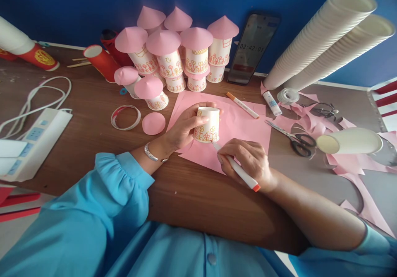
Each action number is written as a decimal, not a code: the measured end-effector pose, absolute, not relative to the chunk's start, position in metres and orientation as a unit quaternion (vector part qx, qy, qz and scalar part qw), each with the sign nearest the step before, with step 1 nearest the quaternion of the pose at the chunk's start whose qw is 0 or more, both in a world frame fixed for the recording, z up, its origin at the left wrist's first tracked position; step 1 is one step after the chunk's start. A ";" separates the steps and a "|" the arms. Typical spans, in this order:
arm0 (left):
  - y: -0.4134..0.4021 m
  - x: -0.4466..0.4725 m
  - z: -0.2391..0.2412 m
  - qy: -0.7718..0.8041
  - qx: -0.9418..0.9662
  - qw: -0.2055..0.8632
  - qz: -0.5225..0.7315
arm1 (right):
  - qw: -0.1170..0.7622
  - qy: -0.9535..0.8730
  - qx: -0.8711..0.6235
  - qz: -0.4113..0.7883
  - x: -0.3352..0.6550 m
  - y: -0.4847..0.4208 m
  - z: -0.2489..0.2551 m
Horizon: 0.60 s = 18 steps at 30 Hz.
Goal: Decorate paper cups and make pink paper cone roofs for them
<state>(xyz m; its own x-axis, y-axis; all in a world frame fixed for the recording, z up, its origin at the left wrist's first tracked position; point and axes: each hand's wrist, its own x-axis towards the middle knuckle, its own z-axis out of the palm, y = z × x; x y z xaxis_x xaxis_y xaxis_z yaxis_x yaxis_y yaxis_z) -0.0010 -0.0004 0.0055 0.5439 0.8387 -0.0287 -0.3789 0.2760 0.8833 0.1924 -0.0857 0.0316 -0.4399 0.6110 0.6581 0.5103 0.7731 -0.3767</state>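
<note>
My left hand (186,124) is wrapped round an upside-down white paper cup (207,124) with orange and pink flowers drawn round its lower edge. It stands on a pink paper sheet (235,124). My right hand (248,159) grips a white marker with an orange end (240,173). The marker's tip touches the cup's lower rim. Both sleeves are light blue, and a bracelet sits on my left wrist.
Several decorated cups with pink cone roofs (173,57) stand at the back. Also here: a phone (252,47) against the blue wall, two long stacks of paper cups (325,41), scissors (291,138), a second marker (242,105), a glue stick (272,103), tape rolls (125,117), a power strip (34,142), and a lying cup (349,141).
</note>
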 end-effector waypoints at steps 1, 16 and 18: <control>0.000 -0.001 0.005 0.256 0.447 0.758 0.401 | 0.412 -0.846 -0.332 0.061 0.192 -0.086 0.032; 0.000 -0.002 0.003 0.297 0.408 0.762 0.406 | 0.440 -0.835 -0.321 0.077 0.192 -0.088 0.035; -0.001 -0.002 0.003 0.300 0.408 0.759 0.409 | 0.439 -0.837 -0.316 0.077 0.192 -0.088 0.035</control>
<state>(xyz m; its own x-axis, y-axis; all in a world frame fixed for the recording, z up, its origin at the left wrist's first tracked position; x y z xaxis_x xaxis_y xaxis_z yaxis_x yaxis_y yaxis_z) -0.0018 -0.0006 0.0026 0.4855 0.8656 -0.1223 -0.3753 0.3327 0.8651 0.1917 -0.0878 0.0351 -0.4142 0.5972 0.6869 0.4618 0.7882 -0.4068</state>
